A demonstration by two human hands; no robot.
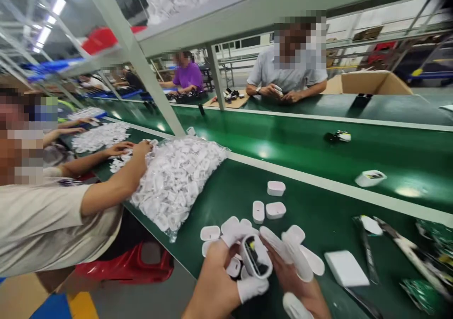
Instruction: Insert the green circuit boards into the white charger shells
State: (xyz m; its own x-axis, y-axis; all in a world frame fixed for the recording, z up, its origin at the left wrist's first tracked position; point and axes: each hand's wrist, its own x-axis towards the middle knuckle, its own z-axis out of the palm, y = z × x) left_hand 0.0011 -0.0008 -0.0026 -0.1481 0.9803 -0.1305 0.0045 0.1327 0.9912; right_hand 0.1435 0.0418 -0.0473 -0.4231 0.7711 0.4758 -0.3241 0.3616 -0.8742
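My left hand (221,276), with white finger cots on its fingertips, is closed around a small white oval plastic housing (256,258). The housing's open end faces me, and dark parts with a bit of yellow show inside. Close on its right is my right hand (297,274), also in finger cots, its fingers stretched out and apart; whether a fingertip touches the housing I cannot tell. Several similar white housings lie around my hands, among them one standing alone (276,188) farther back. Some are partly hidden behind my left hand.
A clear bag of small white parts (180,177) lies to the left, beside a co-worker's arm (113,184). At right are a white square block (347,268), a dark slim tool (368,248) and green packets (421,295). Beyond the pale rail, a white housing (370,178) rests on the green belt.
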